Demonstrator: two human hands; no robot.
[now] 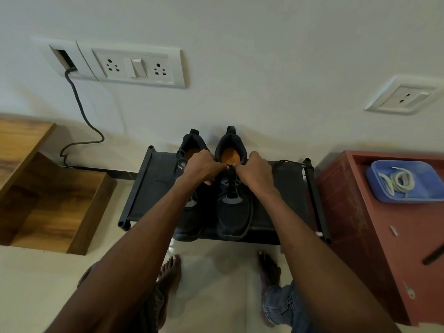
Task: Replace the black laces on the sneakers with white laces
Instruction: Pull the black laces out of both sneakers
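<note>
Two black sneakers are seen side by side on a low black shoe rack (pixel 153 186) set against the wall, heels toward the wall and toes toward the person; the right sneaker (pixel 234 212) is in full view, while the left sneaker (pixel 189 227) is partly hidden by the left forearm. Both hands are brought together over the top of the right sneaker's lacing; the left hand (pixel 203 168) is curled, its fingertips pinched on the black lace (pixel 231 182) near the tongue; the right hand (pixel 254 170) is likewise curled, the same lace being pinched from the other side; the two sets of fingertips are nearly touching. A loose black lace end (pixel 287 161) is trailed across the rack to the right. The white laces (pixel 396 180) are coiled in a blue tray (pixel 384 168), which is placed on a red cabinet (pixel 360 212) just beside the rack, well apart from the hands. Bare feet are seen on the tiled floor below.
</note>
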